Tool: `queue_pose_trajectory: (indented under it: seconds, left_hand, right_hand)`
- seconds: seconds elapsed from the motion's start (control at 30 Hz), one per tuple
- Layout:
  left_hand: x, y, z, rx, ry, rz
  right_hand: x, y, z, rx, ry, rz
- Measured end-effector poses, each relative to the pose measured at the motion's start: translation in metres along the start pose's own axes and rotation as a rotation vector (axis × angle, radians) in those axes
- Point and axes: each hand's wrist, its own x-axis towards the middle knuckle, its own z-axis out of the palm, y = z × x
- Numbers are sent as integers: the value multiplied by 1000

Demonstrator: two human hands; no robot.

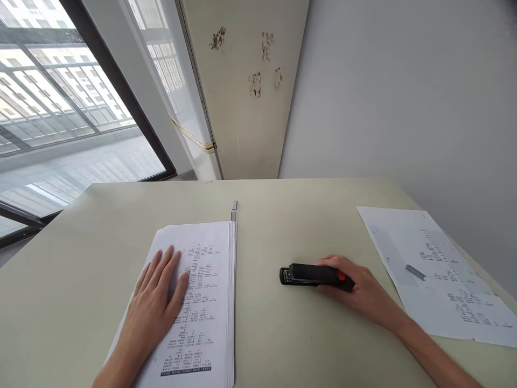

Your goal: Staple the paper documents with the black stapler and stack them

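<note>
A thick stack of printed paper lies on the pale table, left of centre. Flat on its top sheet rests my left hand, fingers stretched out. To the right of the stack, a black stapler with a red patch near its rear end points left, low over or on the table. My right hand is wrapped around the stapler's rear part, thumb on the near side and fingers on the far side. Just past the stack's far right corner sit small grey strips of staples.
Printed sheets lie at the table's right side, with a grey strip of staples on top. Beyond the pale table stand a stained cream panel and a grey wall. A glass window is at the left.
</note>
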Motion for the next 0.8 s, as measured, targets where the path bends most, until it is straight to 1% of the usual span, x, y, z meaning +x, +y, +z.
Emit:
queue_pose_trajectory:
  seconds: [0.23, 0.33, 0.37, 0.43, 0.5, 0.57, 0.63, 0.7, 0.8]
  left_hand:
    - [1, -3, -2, 43, -5, 23]
    - [5, 4, -10, 21, 9, 57]
    - [6, 11, -14, -6, 6, 77]
    - [10, 34, -20, -86, -23, 132]
    - [14, 64, -24, -185, -68, 211]
    - [19, 97, -25, -271, -140, 317]
    - [26, 125, -22, -331, -200, 401]
    - [34, 146, -16, -401, -232, 441]
    - [45, 164, -5, -529, -261, 476]
  right_hand:
    - [1, -5, -1, 3, -1, 12]
    - [3, -9, 2, 3, 2, -1]
    - [3, -10, 3, 2, 4, -8]
    - [5, -13, 6, -5, 11, -29]
    - [5, -15, 8, -11, 12, -46]
    - [4, -15, 7, 3, -22, -73]
    - [3, -13, 3, 39, -81, -110]
    - [1, -9, -3, 69, -107, -145]
    - [-2, -3, -12, 43, -47, -141]
